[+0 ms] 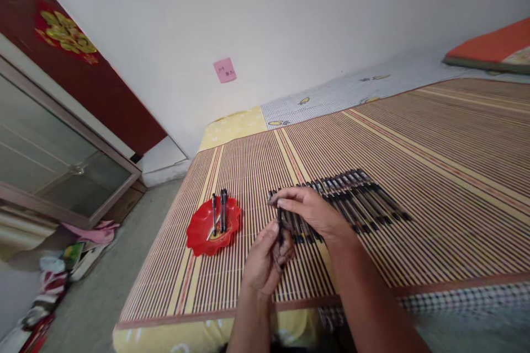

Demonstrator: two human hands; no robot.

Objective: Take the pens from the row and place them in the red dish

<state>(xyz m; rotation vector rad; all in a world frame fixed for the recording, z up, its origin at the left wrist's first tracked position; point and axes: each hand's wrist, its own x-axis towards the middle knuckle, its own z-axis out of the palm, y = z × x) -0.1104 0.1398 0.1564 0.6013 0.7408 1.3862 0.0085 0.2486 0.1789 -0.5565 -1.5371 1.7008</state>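
A dark pen stands nearly upright in my left hand, whose fingers are closed around its lower part. My right hand reaches across from the right, thumb and forefinger pinched at the pen's top end. Whether a cap is between those fingertips is too small to make out. Behind and to the right of my hands lies a long row of black pens, side by side on the striped mat; my right hand hides some of them. Left of my hands sits a red scalloped plate with several pens and a thin white stick on it.
The striped mat covers a bed against a white wall. A pink note is stuck to the wall. An orange folded item lies at the far right. Left of the bed are the floor, a glass-panelled door and scattered cloth.
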